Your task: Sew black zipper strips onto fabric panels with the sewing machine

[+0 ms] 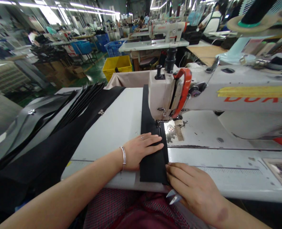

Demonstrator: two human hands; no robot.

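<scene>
The left hand (139,150), flat mid-frame and gripping nothing, should press the strip (152,170) evenly. The right hand (194,184), lower right, should guide it straight; I cannot tell its grip.

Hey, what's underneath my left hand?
Your left hand has its fingers over a black strip and its palm over the pale tabletop. The strip shows beyond the fingers and nearer to you; whatever the hand covers can't be seen.

Pale grey sewing table (114,127), ruler scale (229,170) near front edge. On it: flat black fabric strip (152,170), white-and-red sewing machine (207,78), thin black panels (59,140) at left.
</scene>
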